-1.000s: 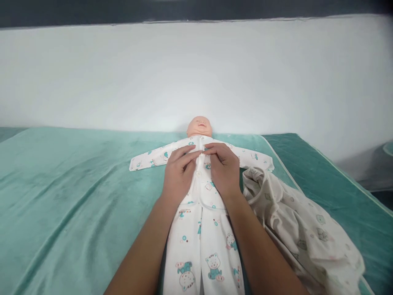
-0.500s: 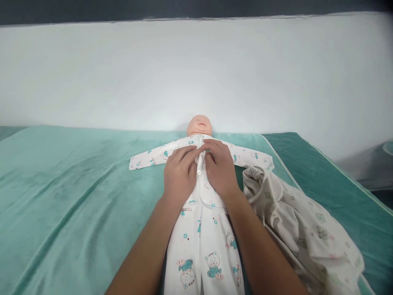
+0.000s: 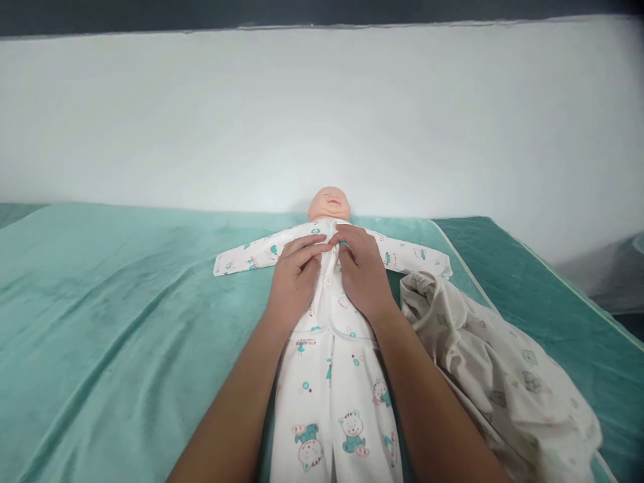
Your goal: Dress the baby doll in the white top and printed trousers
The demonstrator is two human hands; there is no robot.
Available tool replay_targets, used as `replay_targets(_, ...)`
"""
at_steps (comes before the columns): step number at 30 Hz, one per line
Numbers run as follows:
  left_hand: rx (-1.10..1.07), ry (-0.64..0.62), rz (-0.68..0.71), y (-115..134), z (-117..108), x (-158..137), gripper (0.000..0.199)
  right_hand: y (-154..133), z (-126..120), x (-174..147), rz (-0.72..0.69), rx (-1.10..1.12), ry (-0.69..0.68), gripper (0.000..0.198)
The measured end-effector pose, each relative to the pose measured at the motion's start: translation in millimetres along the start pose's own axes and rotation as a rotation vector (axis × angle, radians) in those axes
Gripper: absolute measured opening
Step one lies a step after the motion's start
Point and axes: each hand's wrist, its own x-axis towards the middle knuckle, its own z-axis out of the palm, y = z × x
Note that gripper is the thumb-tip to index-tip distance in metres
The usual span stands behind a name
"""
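Note:
A baby doll (image 3: 329, 203) lies on its back, its head towards the wall. It wears a white printed jacket (image 3: 246, 257) with both sleeves spread out and white printed trousers (image 3: 309, 389). My left hand (image 3: 296, 275) and my right hand (image 3: 363, 272) meet over the jacket's front opening at the chest. Fingers of both hands pinch the jacket's front edges, close to each other. Just below them a round button (image 3: 328, 281) shows on the front. The exact spot between my fingertips is partly hidden.
A crumpled cream garment (image 3: 493, 362) with a faded print lies to the right of my right forearm. Beneath everything spreads a light green sheet (image 3: 125, 302), with a darker green cover (image 3: 543, 295) at the right. A white wall (image 3: 322, 114) stands behind the doll's head.
My left fingers have shifted slightly and straightened towards the right hand at the jacket's front. The button below shows more plainly. The doll and the cream garment stay where they were.

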Motion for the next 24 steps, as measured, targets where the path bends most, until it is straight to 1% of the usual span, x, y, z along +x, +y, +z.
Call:
replay_targets(2,-0.018,-0.040,-0.008,1,-2,1,0.035,1,0,0,0.003,-0.002,-0.003,0.026)
replay_targets(5,0.008,-0.077,0.030,2,-2,1,0.038,2,0,0,0.022,0.026,0.011,0.024)
replay_targets(9,0.039,-0.069,0.047,2,0,1,0.039,2,1,-1,0.037,0.116,0.051,0.021)
replay_targets(13,0.001,-0.046,-0.007,4,1,0,0.030,3,2,-1,0.059,0.187,0.099,0.021)
replay_targets(15,-0.031,-0.061,-0.055,6,-2,0,0.025,4,1,-1,0.070,0.217,0.121,0.021)
replay_targets(16,-0.046,-0.091,-0.072,7,-5,-1,0.023,4,1,0,0.074,0.235,0.131,0.021)
replay_targets(18,-0.064,-0.192,-0.081,9,-13,-1,0.019,6,-1,0,0.077,0.267,0.137,0.022)
replay_targets(21,-0.078,-0.352,-0.068,9,-24,0,0.013,7,-3,1,0.057,0.269,0.102,0.023)
replay_targets(24,-0.066,-0.409,-0.065,8,-28,1,0.006,5,-5,0,0.009,0.193,0.048,0.025)
